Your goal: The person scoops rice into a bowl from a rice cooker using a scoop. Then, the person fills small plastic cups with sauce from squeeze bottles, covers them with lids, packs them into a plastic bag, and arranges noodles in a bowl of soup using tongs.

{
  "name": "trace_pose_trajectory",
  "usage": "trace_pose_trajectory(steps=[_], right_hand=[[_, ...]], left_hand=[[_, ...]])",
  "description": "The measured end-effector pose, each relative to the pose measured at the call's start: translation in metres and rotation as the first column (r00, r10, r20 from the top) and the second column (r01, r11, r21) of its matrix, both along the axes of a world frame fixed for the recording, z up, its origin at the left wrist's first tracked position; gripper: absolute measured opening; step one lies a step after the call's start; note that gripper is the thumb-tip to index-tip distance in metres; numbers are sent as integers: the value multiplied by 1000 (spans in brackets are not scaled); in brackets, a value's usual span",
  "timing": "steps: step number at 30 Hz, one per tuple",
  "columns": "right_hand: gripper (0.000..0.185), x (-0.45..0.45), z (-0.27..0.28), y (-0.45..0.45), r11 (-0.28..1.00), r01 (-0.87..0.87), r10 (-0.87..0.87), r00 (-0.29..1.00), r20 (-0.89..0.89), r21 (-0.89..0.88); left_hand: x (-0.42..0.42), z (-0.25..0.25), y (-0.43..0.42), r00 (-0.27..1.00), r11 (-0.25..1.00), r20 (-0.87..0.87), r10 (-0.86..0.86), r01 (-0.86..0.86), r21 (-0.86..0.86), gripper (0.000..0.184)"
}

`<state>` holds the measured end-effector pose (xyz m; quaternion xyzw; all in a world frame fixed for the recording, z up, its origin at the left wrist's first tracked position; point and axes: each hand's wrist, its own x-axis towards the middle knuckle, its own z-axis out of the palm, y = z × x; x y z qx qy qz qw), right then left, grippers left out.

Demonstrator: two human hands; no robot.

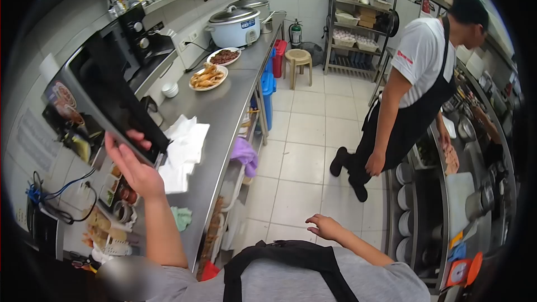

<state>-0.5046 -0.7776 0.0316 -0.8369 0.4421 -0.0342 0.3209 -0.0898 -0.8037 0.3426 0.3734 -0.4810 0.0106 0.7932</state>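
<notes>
My left hand (137, 168) is raised at the left, its stretched fingers against the lower edge of a dark, glossy appliance (112, 95) with a silver side. A pinkish reflection of the fingers shows in the dark surface. White paper sheets (184, 151) lie on the steel counter (218, 114) just right of this hand, and a pale green cloth (181, 218) is below them. Low in the middle, my right hand (326, 227) hangs over the tiled floor, fingers loosely apart and holding nothing.
Two plates of food (208, 77) and a large rice cooker (235, 25) stand farther along the counter. A person in a black apron (411, 100) stands at the right-hand worktop. A stool (298, 67), blue bin (268, 98) and shelf rack (358, 22) are farther back.
</notes>
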Motion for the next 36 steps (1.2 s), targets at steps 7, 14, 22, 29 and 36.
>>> trace_pose_trajectory(steps=[7,14,22,29,36], right_hand=[[36,-28,-75,-197,993,45,-47,999,11,112],[39,-97,-129,-377,945,318,-269,884,-382,72],[35,-85,-193,-493,738,605,-537,795,-283,300],[38,-104,-214,-640,741,574,-454,811,-368,350],[44,-186,-190,-815,775,521,-195,735,-650,357]], left_hand=[[54,3,-211,991,989,94,97,-106,104,35],[157,7,-330,739,746,203,642,-663,57,34],[216,13,-342,644,617,167,746,-764,189,33],[245,20,-328,529,488,67,846,-818,305,36],[172,26,-449,-756,-574,221,616,-623,-531,48]])
